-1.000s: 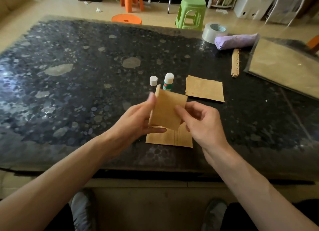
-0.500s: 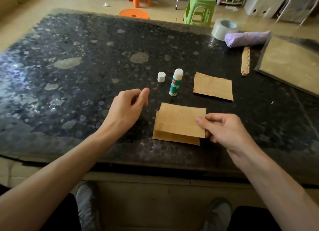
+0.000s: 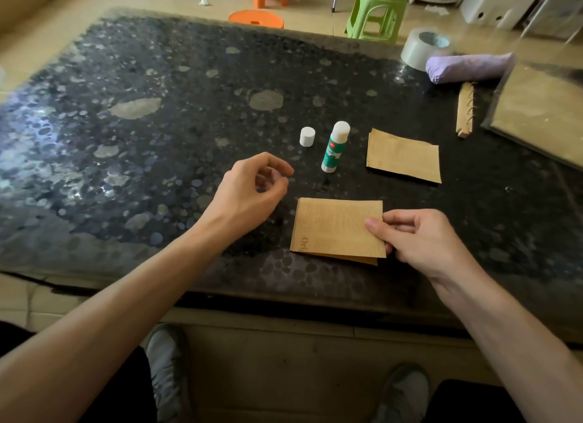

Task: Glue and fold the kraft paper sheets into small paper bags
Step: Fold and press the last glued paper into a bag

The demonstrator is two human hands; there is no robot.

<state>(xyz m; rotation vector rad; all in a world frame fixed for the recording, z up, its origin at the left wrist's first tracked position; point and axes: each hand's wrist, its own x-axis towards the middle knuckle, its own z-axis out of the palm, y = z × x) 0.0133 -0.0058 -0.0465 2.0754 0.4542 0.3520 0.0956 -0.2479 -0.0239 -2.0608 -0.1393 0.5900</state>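
Observation:
A folded kraft paper piece [image 3: 334, 230] lies flat near the table's front edge, on top of another kraft piece whose edge shows below it. My right hand [image 3: 419, 239] pinches its right edge between thumb and fingers. My left hand [image 3: 252, 192] hovers to the left of the paper with fingers loosely curled, holding nothing. An uncapped glue stick [image 3: 334, 148] stands upright behind the paper, its white cap [image 3: 307, 136] beside it. Another folded kraft piece [image 3: 403, 155] lies to the right of the glue stick.
At the back right of the dark speckled table [image 3: 157, 132] sit a tape roll [image 3: 424, 48], a purple roll [image 3: 467, 67], a spiral-bound kraft strip [image 3: 464, 114] and a stack of kraft sheets [image 3: 542, 113]. Green [image 3: 377, 9] and orange [image 3: 256, 18] stools stand beyond.
The folded paper came down from being held up in both hands to lying flat on the other piece. My left hand let go and drew back to the left.

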